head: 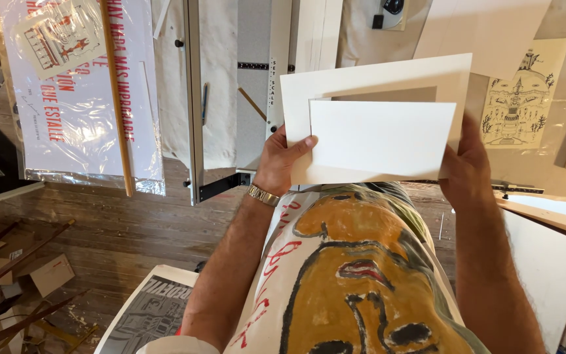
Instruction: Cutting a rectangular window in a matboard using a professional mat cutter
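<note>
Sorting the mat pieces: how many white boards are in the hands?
2: a window mat behind, held by both the left hand and right hand, and a smaller white board in front of it. More may hide behind.

wrapped red-lettered poster [80, 98] leaning way left of the hands | ink drawing [515, 95] hanging just right | cardboard scraps [27, 269] sitting lower left

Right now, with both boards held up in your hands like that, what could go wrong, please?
1. The loose white card lies pinned only by the left hand thumb against the window mat; it might slide off.
2. The right hand grips the edges, so fingers could smudge or dent the white surfaces.
</note>
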